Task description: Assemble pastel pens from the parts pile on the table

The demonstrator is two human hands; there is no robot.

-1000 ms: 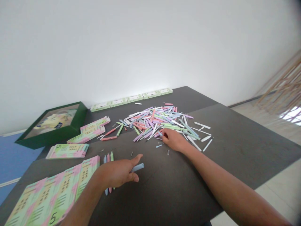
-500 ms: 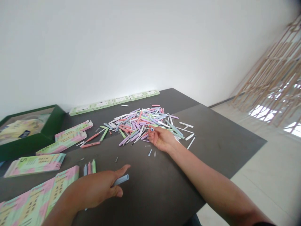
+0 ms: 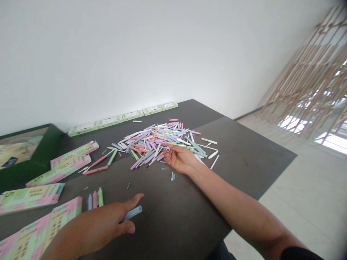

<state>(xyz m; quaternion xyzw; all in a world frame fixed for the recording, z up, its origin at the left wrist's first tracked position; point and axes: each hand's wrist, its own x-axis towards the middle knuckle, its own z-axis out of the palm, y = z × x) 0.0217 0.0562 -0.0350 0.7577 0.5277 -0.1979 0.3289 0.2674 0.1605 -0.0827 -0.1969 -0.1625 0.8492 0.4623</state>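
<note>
My left hand (image 3: 119, 220) is closed around a light blue pen barrel (image 3: 132, 213), its open hollow end pointing right. At the near edge of a heap of pen parts (image 3: 154, 139), my right hand (image 3: 179, 158) pinches a light blue pen part (image 3: 167, 148). Only its round end shows; the rest is hidden by the fingers. The heap mixes purple, pink, green, blue and white barrels with thin white refills. Below my right hand lie a clear short tube (image 3: 165, 168) and a small blue piece (image 3: 171, 176) beside another clear one.
Three pens (image 3: 95, 199) lie side by side beyond my left forearm. Printed pen packets (image 3: 35, 196) spread over the left side, near a green box (image 3: 50, 144). Green-and-white boxes (image 3: 110, 121) line the wall. The dark table (image 3: 260, 155) ends at the right above a pale floor.
The view has shifted slightly, moving most things left. Both hands keep nearly the same pose and hold. The small blue piece now lies closer to the clear tube at its right.
</note>
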